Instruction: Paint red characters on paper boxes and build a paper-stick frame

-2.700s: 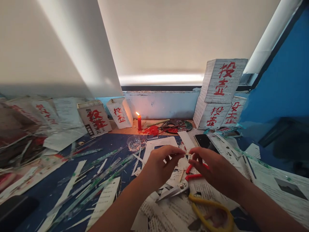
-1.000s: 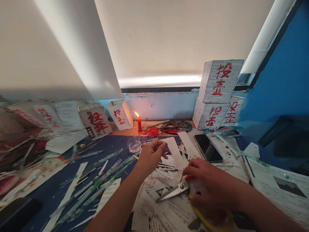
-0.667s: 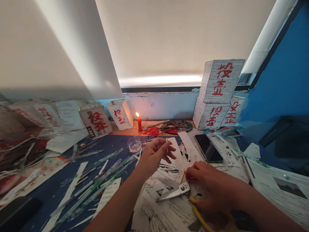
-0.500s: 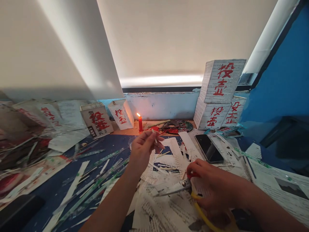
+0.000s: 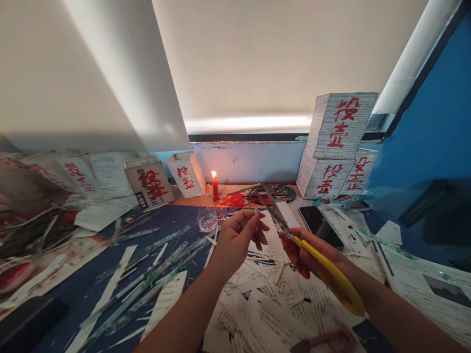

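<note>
the left hand (image 5: 237, 234) is pinching a small pale piece (image 5: 256, 211) between thumb and finger, its other fingers curling loosely, while the right hand (image 5: 317, 241) is gripping the scissors (image 5: 320, 257) by their handles. the blades (image 5: 279, 220) are standing apart, pointing up and away just beside the piece — it's looking like a cutting step to me, with no cut showing. from here, the next move is calling for a steady pinch and careful lining-up — those fingertips are sitting awfully near the blades, i'm thinking.
</note>
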{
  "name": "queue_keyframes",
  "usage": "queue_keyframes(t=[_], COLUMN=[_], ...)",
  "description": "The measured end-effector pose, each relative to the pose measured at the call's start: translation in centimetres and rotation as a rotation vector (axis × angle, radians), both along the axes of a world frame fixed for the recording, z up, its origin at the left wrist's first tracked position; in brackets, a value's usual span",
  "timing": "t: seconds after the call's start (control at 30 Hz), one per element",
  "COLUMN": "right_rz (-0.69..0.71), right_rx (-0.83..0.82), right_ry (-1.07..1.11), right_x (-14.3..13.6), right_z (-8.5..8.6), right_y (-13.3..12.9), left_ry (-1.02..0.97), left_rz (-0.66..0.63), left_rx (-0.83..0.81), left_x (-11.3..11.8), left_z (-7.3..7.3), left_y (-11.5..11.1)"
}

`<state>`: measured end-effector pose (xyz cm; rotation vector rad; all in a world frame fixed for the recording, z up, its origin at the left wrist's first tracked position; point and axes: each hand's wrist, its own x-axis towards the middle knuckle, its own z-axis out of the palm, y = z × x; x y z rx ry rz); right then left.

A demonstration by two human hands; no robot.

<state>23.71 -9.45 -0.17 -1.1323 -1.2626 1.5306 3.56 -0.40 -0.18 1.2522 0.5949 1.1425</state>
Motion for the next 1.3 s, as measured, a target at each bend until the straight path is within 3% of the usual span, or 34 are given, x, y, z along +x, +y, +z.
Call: queue_keyframes(t=[0.13,0.3,0.53,0.83,1.13,1.3], right_rz=[0.011,-0.027,-0.016,-0.074,-0.022,-0.05], right_rx=[0.072,0.097,0.129,0.235,0.275,0.282], right_ry=[-0.174,-0.276,-0.3,-0.553,-0.618,-0.641], right_x=[-0.7,-0.8,-1.2,-1.3,-1.4,-1.5], right_z=[0.2,0.5,1.5,-0.3,0.6,0.1], right_y=[-0.4,-0.5,-0.6,-0.2,-0.4,-0.4], left_ry=[0.066,0.112,0.172,0.153,0.195,0.27], left_rz=[-0.112,-0.118,-0.154,-0.159,-0.148,-0.118], left_rx=[0.037,0.077,0.066,0.08,0.142,0.191], left_x=[0.2,-0.2,-0.2,-0.4,-0.3,-0.5], left_z=[0.3,0.7,0.1,-0.1,0.5,0.6], left_y=[-0.8,-0.9,-0.8,-0.9,-1.3,-1.3])
